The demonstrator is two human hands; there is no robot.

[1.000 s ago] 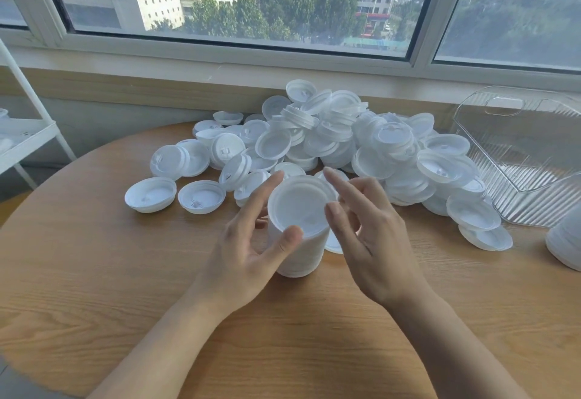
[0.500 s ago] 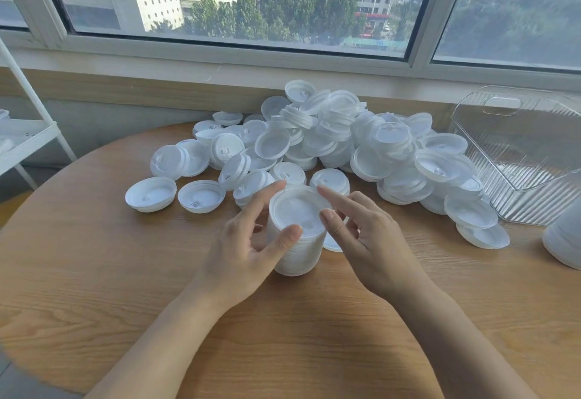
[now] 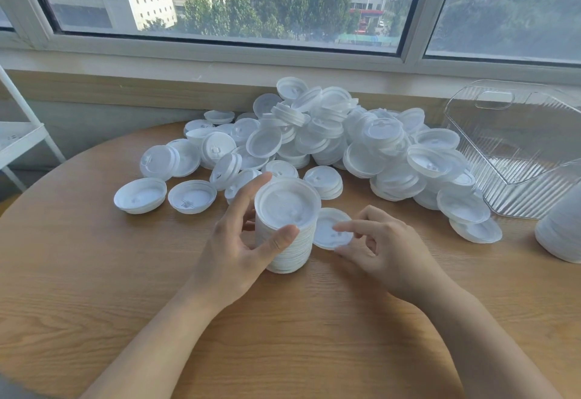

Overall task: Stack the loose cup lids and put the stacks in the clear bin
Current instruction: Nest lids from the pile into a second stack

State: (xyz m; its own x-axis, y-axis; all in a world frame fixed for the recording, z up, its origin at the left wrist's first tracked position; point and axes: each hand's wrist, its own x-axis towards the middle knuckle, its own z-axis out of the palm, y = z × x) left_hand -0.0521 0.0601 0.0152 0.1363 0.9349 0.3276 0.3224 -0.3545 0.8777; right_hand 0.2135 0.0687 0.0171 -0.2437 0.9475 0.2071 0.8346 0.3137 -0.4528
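1. Our right hand [image 3: 385, 249] is coming off the top of the lid stack [image 3: 287, 225], where it was resting half a second ago, and is dropping to a loose lid [image 3: 333, 228] lying on the table just right of the stack.
2. We are pinching that lid between forefinger on its face and thumb at its near edge; the other fingers are curling underneath.
3. Our left hand [image 3: 242, 241] is wrapping the stack, thumb pressing the near side just under the rim and fingers spread round the far side.
4. The stack is standing upright on the round wooden table [image 3: 94, 288], in front of the heap of loose lids [image 3: 330, 140]; the clear bin [image 3: 515, 147] is lying well apart at the right edge, with another stack [image 3: 562, 232] near it.
5. We are judging the tall stack the main hazard: a single-handed hold near the top could let the lower lids shear sideways if we nudge it while lifting the loose lid.
6. The pinched lid is thin and slick, so it could slip or seat crooked, and a tilted lid would be leaning every one we are adding after it.
7. Our right forearm is passing close to the lids at the heap's near edge and could be sweeping them off.
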